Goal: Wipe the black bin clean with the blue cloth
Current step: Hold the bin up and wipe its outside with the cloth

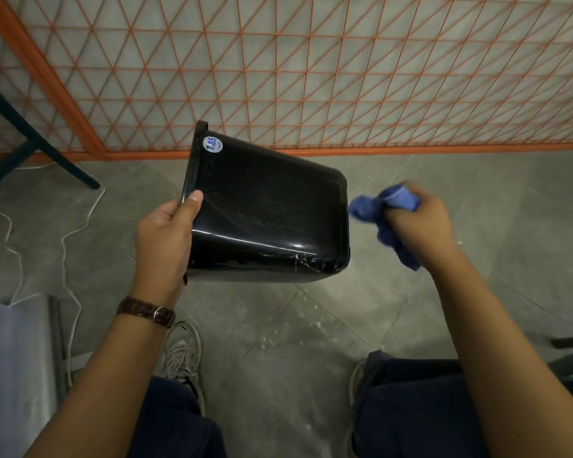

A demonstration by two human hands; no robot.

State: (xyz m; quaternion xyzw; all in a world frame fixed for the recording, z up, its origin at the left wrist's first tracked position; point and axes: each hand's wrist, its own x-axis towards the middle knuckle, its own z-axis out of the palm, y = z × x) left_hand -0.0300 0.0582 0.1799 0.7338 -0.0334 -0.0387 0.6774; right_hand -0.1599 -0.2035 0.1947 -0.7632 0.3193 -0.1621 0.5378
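The black bin (268, 209) is held on its side above the floor, its open rim to the left and its base to the right. A round blue-and-white sticker (212, 144) sits near the rim. White scuffs mark its lower right corner. My left hand (166, 239) grips the rim, thumb on the outer wall. My right hand (420, 223) is closed on the bunched blue cloth (386, 219), just right of the bin's base; the cloth's tip is close to the base edge, and I cannot tell if it touches. The hand is motion-blurred.
An orange-framed mesh panel (311, 77) stands behind the bin. A dark table leg (40, 140) and white cords (70, 233) lie at the left, a grey metal surface (17, 358) at lower left. My knees and a shoe (182, 352) are below, on grey floor tiles with white specks.
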